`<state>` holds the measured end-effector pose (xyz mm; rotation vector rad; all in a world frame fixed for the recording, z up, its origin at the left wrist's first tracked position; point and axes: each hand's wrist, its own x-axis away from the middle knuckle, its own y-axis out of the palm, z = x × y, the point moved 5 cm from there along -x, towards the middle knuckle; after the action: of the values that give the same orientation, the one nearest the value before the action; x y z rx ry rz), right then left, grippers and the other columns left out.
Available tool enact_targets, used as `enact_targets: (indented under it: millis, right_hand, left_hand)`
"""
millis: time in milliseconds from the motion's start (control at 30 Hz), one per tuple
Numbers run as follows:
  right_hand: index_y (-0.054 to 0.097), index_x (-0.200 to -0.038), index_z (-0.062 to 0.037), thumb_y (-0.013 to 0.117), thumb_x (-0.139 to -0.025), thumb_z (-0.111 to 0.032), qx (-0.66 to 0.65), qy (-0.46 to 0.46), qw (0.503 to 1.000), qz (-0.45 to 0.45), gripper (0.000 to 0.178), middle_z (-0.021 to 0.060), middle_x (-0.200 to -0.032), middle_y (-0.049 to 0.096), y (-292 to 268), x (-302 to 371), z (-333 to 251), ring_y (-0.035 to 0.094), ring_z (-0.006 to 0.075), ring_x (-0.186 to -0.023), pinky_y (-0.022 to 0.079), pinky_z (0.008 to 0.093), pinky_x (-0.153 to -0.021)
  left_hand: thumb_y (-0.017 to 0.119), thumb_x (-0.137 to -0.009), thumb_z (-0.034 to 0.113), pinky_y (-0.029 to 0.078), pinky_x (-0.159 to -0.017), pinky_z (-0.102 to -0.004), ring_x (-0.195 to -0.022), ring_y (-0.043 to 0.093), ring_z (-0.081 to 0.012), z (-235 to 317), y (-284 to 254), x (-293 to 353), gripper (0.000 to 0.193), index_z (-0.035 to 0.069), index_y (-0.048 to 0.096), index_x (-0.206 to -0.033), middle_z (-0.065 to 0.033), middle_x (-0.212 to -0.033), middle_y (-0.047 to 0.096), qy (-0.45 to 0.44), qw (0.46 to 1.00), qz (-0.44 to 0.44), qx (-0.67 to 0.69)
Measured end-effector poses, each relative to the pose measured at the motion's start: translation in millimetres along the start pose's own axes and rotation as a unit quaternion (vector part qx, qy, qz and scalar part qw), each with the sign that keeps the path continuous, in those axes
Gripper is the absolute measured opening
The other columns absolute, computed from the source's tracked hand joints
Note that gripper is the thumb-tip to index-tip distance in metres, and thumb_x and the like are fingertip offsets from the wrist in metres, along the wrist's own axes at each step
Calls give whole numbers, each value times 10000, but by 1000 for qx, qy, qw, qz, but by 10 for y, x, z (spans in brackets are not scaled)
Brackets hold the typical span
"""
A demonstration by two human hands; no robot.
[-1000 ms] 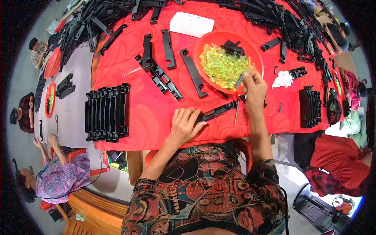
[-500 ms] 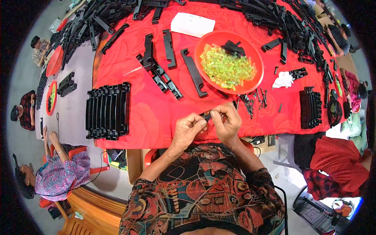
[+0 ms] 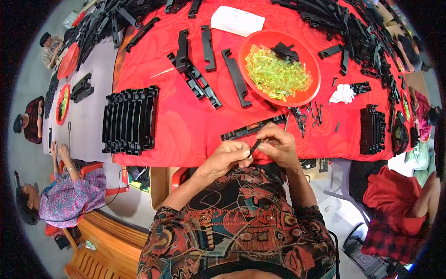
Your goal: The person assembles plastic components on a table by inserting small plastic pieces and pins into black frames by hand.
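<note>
The left hand (image 3: 228,157) is pinching the lower end of a small, slim black piece (image 3: 255,147), and the right hand (image 3: 280,148) is holding its upper end between thumb and fingers, close to the near edge of the red-clothed worktop (image 3: 190,142). Just beyond them, a long, notched black plastic bar (image 3: 253,127) is lying on the cloth. Farther off, a round red bowl (image 3: 305,52) is holding small translucent yellow-green pieces (image 3: 278,73) and some dark flat parts (image 3: 285,52). To the left, several ribbed black bars (image 3: 130,120) are resting side by side.
</note>
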<state>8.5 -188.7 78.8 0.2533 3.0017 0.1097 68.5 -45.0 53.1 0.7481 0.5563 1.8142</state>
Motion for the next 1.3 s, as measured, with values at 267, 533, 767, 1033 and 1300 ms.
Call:
enact_targets:
  millis: [267,533,767,1033,1300]
  right_hand:
    - [635,-928,6,707,-742,-38,89,-39,995,28,204,81,-863,593,49,86,-103,546,149,-785,428,261,-670]
    - [649,-815,1,690,-762,-19,15,116,970,214,69,-1,-761,569,-121,152,94,481,57,-652,385,207,-591]
    - [659,-755,-17,713,-731,-62,252,42,927,275,75,33,-751,519,-300,32,140,451,98,-625,373,234,-574]
    - [647,-712,-10,737,-703,-150,319,79,923,200,167,98,-646,557,-210,-170,275,528,223,-677,425,351,-604]
    - [624,-674,4,741,-703,-157,344,114,911,199,201,88,-618,555,-212,-214,341,522,230,-660,418,366,-578]
  left_hand:
    - [515,-942,218,395,-589,-274,-624,484,-145,-220,104,0,238,18,574,-827,-56,-692,516,-79,962,-94,244]
    - [544,-918,167,433,-627,-281,-666,560,-190,-34,2,187,192,13,582,-809,-47,-760,594,50,974,142,-170]
    - [694,-707,33,445,-714,-363,-800,558,-290,406,34,247,156,11,605,-832,-113,-903,582,334,593,244,-690]
    - [697,-684,89,424,-754,-413,-953,509,-312,183,-158,-41,277,33,619,-943,-134,-1070,539,300,573,176,-742]
    - [620,-740,74,420,-735,-393,-910,507,-280,134,-234,-118,222,45,642,-960,-103,-1036,549,275,556,165,-766]
